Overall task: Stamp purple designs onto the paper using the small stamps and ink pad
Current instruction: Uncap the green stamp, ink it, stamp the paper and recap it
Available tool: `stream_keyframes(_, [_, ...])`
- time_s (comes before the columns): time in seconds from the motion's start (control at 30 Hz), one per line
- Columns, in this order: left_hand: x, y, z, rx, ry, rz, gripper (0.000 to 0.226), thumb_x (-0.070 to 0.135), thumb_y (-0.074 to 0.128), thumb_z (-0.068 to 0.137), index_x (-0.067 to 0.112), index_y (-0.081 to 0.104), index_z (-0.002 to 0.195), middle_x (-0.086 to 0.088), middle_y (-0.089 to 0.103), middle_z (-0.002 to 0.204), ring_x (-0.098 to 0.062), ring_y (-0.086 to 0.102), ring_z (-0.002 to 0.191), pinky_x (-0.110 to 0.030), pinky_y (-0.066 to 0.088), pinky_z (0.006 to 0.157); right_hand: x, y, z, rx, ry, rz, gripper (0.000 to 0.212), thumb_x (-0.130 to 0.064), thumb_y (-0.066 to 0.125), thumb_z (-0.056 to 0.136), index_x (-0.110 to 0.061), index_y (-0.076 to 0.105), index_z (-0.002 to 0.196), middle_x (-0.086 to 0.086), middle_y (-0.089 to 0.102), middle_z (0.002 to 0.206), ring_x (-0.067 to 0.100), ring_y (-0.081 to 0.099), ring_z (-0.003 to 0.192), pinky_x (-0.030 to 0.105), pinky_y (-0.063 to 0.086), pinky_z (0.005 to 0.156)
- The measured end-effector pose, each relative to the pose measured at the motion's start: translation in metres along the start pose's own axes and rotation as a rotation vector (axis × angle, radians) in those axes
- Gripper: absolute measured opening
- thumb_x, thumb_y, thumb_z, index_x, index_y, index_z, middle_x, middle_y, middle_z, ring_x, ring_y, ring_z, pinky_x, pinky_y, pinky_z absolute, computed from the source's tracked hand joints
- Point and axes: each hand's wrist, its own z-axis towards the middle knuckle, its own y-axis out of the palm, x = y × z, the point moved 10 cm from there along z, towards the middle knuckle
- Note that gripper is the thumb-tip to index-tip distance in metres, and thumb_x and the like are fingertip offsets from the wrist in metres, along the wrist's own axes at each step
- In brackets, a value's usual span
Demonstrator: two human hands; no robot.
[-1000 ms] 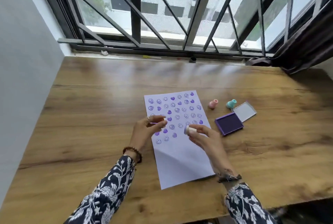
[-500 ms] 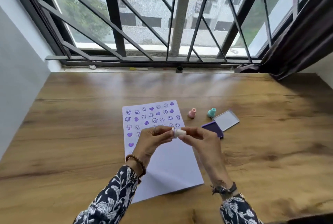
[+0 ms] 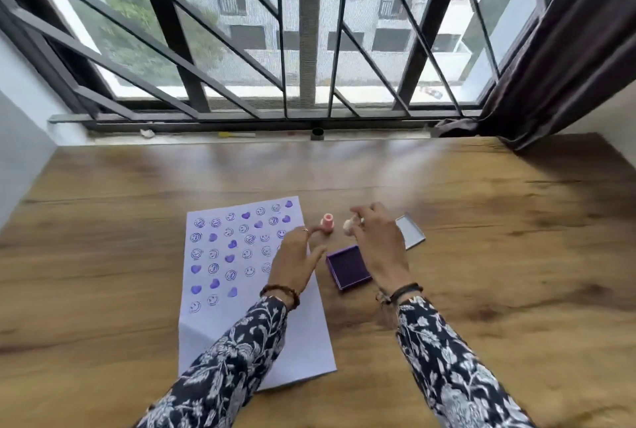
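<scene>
A: Where do the hands sit?
B: The right hand (image 3: 378,248) hovers above the ink pad (image 3: 347,267), its fingers (image 3: 358,219) pinched on a pale stamp (image 3: 349,226); the left hand (image 3: 296,255) hangs over the paper's right edge, fingers loosely spread, holding nothing.
A: And the rest?
B: The paper (image 3: 241,290) lies flat on the wooden counter (image 3: 516,255); 1 pink stamp (image 3: 327,223) stands just beside it.

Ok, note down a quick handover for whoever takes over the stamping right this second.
Right hand: holding a small white stamp beyond the open purple ink pad.
Left hand: fingers at the pink stamp, which stands on the table beside the paper.
Done: smileys and hearts fill the paper's upper part.
Left: the lower part is blank; ink a stamp and continue.
</scene>
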Motion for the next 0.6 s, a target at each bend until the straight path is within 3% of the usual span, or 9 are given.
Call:
stream_keyframes(0.13, [-0.018, 0.005, -0.001, -0.012, -0.009, 0.155, 0.031, 0.012, 0.057, 0.085, 0.009, 0.054, 0.116, -0.012, 0.056, 0.123, -0.024, 0.045, 0.120, -0.025, 0.031, 0.099, -0.007, 0.014, 0.019, 0.003, -0.124, -0.169, 0.037, -0.006, 0.052, 0.085, -0.017, 0.050, 0.121, 0.008, 0.062, 0.109, 0.025, 0.050, 0.108, 0.037, 0.046, 0.082])
stream_keyframes(0.3, [-0.027, 0.009, -0.003, -0.046, -0.005, 0.212, 0.029, 0.012, 0.053, 0.087, 0.010, 0.055, 0.116, -0.011, 0.053, 0.130, -0.023, 0.042, 0.126, -0.032, 0.032, 0.106, -0.003, 0.021, 0.022, -0.035, -0.133, -0.123, 0.037, -0.014, 0.058, 0.084, -0.019, 0.052, 0.119, 0.006, 0.060, 0.112, 0.024, 0.048, 0.109, 0.037, 0.045, 0.083])
stream_keyframes(0.4, [-0.020, 0.001, -0.009, 0.024, 0.008, 0.172, 0.026, 0.012, 0.050, 0.089, 0.011, 0.056, 0.114, -0.009, 0.057, 0.125, -0.021, 0.045, 0.121, -0.027, 0.034, 0.100, 0.012, 0.005, 0.024, 0.045, -0.076, -0.099, 0.038, -0.012, 0.061, 0.082, -0.017, 0.054, 0.119, 0.007, 0.054, 0.114, 0.025, 0.049, 0.106, 0.038, 0.049, 0.076])
stream_keyframes(0.53, [0.000, -0.007, -0.016, 0.105, 0.055, 0.085, 0.023, 0.008, 0.053, 0.086, 0.014, 0.059, 0.107, -0.003, 0.062, 0.113, -0.015, 0.052, 0.109, -0.014, 0.034, 0.089, 0.031, 0.015, 0.027, -0.076, -0.006, -0.137, 0.030, -0.006, 0.050, 0.088, -0.013, 0.058, 0.117, 0.012, 0.057, 0.115, 0.029, 0.055, 0.103, 0.039, 0.048, 0.079])
stream_keyframes(0.6, [0.008, -0.013, -0.018, 0.151, 0.034, -0.023, 0.021, 0.006, 0.056, 0.084, 0.016, 0.062, 0.102, 0.003, 0.064, 0.104, -0.005, 0.053, 0.099, -0.005, 0.034, 0.084, 0.029, 0.009, 0.025, -0.034, -0.016, -0.078, 0.027, -0.004, 0.048, 0.089, -0.009, 0.061, 0.112, 0.013, 0.060, 0.112, 0.031, 0.059, 0.098, 0.040, 0.049, 0.078])
